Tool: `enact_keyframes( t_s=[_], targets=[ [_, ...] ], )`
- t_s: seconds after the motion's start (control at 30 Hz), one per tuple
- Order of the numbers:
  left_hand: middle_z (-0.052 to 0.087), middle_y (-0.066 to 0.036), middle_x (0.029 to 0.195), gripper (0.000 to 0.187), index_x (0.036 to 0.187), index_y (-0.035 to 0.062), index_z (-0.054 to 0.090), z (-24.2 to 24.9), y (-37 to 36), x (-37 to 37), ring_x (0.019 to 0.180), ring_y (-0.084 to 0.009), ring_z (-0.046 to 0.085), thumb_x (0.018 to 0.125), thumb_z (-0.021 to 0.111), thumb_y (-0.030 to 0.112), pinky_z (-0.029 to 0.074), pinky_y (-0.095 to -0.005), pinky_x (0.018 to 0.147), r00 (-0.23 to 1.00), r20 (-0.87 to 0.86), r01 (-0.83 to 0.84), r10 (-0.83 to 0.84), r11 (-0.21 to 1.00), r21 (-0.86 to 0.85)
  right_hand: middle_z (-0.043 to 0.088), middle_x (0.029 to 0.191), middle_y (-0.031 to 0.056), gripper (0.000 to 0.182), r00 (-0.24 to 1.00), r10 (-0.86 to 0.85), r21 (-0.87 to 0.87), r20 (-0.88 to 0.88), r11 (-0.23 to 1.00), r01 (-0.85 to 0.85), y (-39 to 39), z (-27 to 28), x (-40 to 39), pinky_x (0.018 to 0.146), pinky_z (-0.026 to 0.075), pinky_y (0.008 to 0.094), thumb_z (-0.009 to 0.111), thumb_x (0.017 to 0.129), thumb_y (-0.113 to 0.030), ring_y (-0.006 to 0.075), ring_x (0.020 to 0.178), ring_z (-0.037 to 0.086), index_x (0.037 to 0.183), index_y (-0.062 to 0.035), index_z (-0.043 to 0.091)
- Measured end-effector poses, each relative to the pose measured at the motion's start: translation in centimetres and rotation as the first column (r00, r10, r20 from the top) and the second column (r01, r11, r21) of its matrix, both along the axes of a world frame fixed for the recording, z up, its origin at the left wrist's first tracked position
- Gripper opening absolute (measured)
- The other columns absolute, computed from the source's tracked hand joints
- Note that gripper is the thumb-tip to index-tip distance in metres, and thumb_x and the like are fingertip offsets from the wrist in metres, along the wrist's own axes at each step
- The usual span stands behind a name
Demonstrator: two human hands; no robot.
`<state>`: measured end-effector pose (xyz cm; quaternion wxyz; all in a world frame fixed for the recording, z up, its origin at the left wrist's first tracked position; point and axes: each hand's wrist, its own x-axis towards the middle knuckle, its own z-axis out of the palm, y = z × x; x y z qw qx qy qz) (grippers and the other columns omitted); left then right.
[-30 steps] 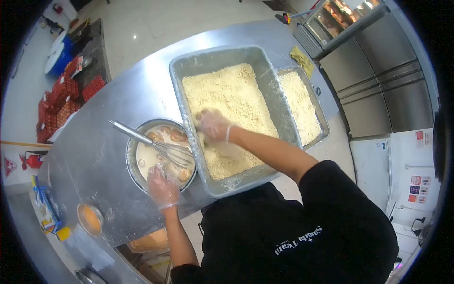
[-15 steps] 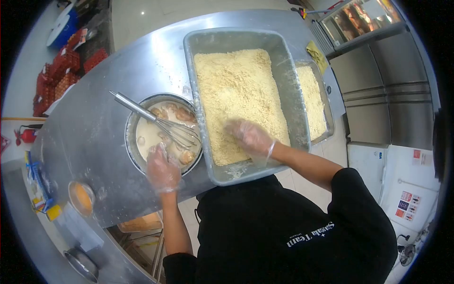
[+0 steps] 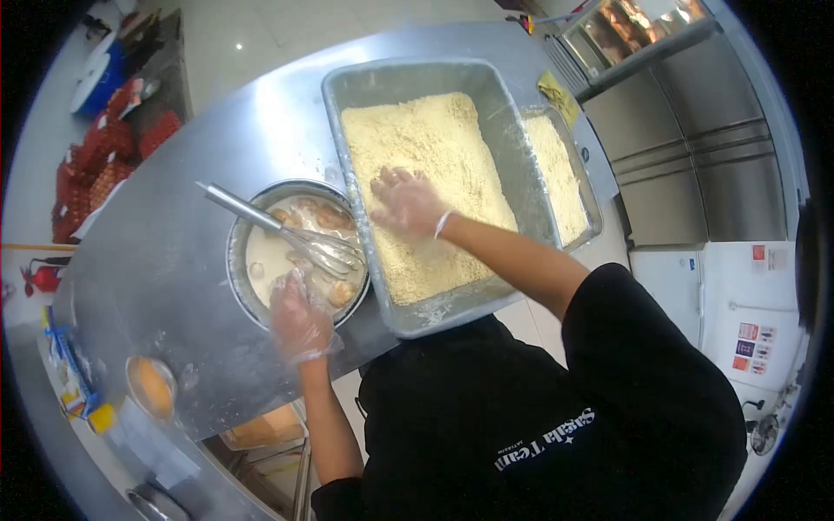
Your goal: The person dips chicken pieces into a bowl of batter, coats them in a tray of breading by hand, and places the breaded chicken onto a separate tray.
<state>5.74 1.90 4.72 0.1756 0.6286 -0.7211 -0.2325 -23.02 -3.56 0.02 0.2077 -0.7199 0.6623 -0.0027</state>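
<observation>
My right hand (image 3: 408, 204), in a clear plastic glove, lies palm down with spread fingers on pale yellow breading (image 3: 434, 130) in a deep grey tub (image 3: 532, 187). To the left stands a round metal bowl (image 3: 236, 276) of creamy batter (image 3: 262, 234) with pieces of what looks like raw chicken (image 3: 340, 292) in it. Over the bowl's near side is my gloved left hand (image 3: 301, 317), its fingers drawn together at the batter; anything in them is hidden. A wire whisk (image 3: 261, 213) leans in the bowl, handle across the far left rim.
A shallower tray of breading (image 3: 556, 174) stands right of the tub, with a yellow cloth (image 3: 558, 97) behind it. A small bowl of orange contents (image 3: 152, 387) is at the table's left. Red egg trays or net sacks (image 3: 100, 161) and steel fridges (image 3: 686, 148) lie beyond.
My right hand has moved left and away from me across the breading, its fingers now spread. My left hand has stayed at the bowl. The whole view has shifted slightly.
</observation>
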Motion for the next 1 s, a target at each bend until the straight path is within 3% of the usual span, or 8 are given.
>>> enact_keyframes(
  t_s=[0.1, 0.17, 0.27, 0.33, 0.53, 0.8, 0.9, 1.0],
  targets=[
    [0.061, -0.020, 0.118, 0.040, 0.123, 0.0066, 0.062, -1.2, 0.6, 0.5, 0.109, -0.0393, 0.059, 0.084, 0.061, 0.011, 0.049, -0.0457, 0.093, 0.999, 0.033, -0.011, 0.013, 0.999, -0.043, 0.064, 0.113, 0.0156, 0.059, 0.886, -0.447, 0.457, 0.124, 0.818, 0.349, 0.1, 4.8, -2.4, 0.086, 0.052, 0.0380, 0.056, 0.094, -0.048, 0.0209, 0.101, 0.061, 0.132, -0.0012, 0.056],
    [0.061, -0.020, 0.117, 0.041, 0.125, 0.0070, 0.061, -1.7, 0.8, 0.4, 0.109, -0.0392, 0.059, 0.084, 0.061, 0.011, 0.049, -0.0455, 0.093, 0.998, 0.038, -0.049, 0.051, 0.996, -0.070, 0.067, 0.104, 0.0177, 0.067, 0.900, -0.274, 0.473, 0.340, 0.877, 0.088, 2.4, 2.1, -7.0, 0.081, 0.053, 0.0390, 0.067, 0.087, -0.052, 0.0216, 0.090, 0.063, 0.125, 0.0025, 0.061],
    [0.061, -0.019, 0.117, 0.041, 0.125, 0.0058, 0.061, -2.3, 1.0, 0.2, 0.109, -0.0393, 0.059, 0.084, 0.063, 0.012, 0.049, -0.0458, 0.093, 0.993, 0.077, -0.072, 0.089, 0.977, -0.201, 0.068, 0.100, 0.0187, 0.070, 0.895, -0.286, 0.227, 0.343, 0.950, 0.216, 4.8, -1.4, -8.8, 0.079, 0.053, 0.0383, 0.075, 0.081, -0.050, 0.0232, 0.082, 0.064, 0.121, 0.0055, 0.063],
    [0.061, -0.020, 0.120, 0.043, 0.126, 0.0048, 0.061, -1.6, 1.0, 0.1, 0.112, -0.0393, 0.058, 0.084, 0.063, 0.012, 0.049, -0.0454, 0.094, 0.992, 0.091, -0.077, 0.090, 0.988, -0.132, 0.056, 0.132, 0.0321, 0.086, 0.797, -0.421, 0.379, 0.433, 0.887, 0.263, 4.8, 1.1, -8.3, 0.109, 0.037, 0.0378, 0.079, 0.077, -0.047, 0.0349, 0.127, 0.052, 0.133, 0.0131, 0.053],
    [0.061, -0.021, 0.118, 0.041, 0.124, 0.0027, 0.062, -3.0, 0.9, 0.2, 0.109, -0.0398, 0.059, 0.083, 0.063, 0.010, 0.050, -0.0466, 0.092, 0.996, 0.074, -0.026, 0.045, 0.971, -0.238, 0.070, 0.113, 0.0195, 0.058, 0.892, -0.234, 0.124, 0.388, 0.972, 0.202, 5.0, 11.7, -5.3, 0.096, 0.050, 0.0366, 0.080, 0.080, -0.037, 0.0287, 0.108, 0.066, 0.123, -0.0012, 0.065],
    [0.062, -0.020, 0.109, 0.037, 0.119, 0.0034, 0.063, -1.4, 0.9, -0.2, 0.102, -0.0401, 0.061, 0.082, 0.062, 0.007, 0.050, -0.0474, 0.087, 0.995, 0.060, -0.074, 0.086, 0.981, -0.181, 0.071, 0.100, 0.0157, 0.034, 0.864, 0.453, -0.431, 0.222, 0.840, -0.329, 10.3, 2.5, -0.2, 0.088, 0.056, 0.0381, 0.070, 0.088, -0.033, 0.0243, 0.095, 0.070, 0.114, -0.0119, 0.069],
    [0.063, -0.020, 0.108, 0.037, 0.119, 0.0042, 0.064, -2.2, 1.0, 0.0, 0.102, -0.0398, 0.061, 0.082, 0.061, 0.006, 0.050, -0.0474, 0.087, 0.994, 0.060, -0.071, 0.086, 0.974, -0.216, 0.070, 0.107, 0.0182, 0.039, 0.725, 0.618, 0.226, -0.303, 0.786, -0.576, 10.0, 0.1, 4.1, 0.088, 0.055, 0.0426, 0.068, 0.085, -0.031, 0.0303, 0.098, 0.068, 0.117, -0.0096, 0.069],
    [0.063, -0.020, 0.112, 0.040, 0.121, 0.0052, 0.063, -2.8, 0.8, -0.2, 0.106, -0.0394, 0.060, 0.081, 0.061, 0.007, 0.050, -0.0468, 0.090, 0.995, 0.047, -0.074, 0.085, 0.975, -0.210, 0.069, 0.110, 0.0179, 0.038, 0.887, 0.460, 0.252, 0.044, 0.854, -0.455, 9.9, -0.6, 3.2, 0.088, 0.054, 0.0422, 0.064, 0.084, -0.024, 0.0307, 0.095, 0.068, 0.118, -0.0075, 0.069]
  ],
)
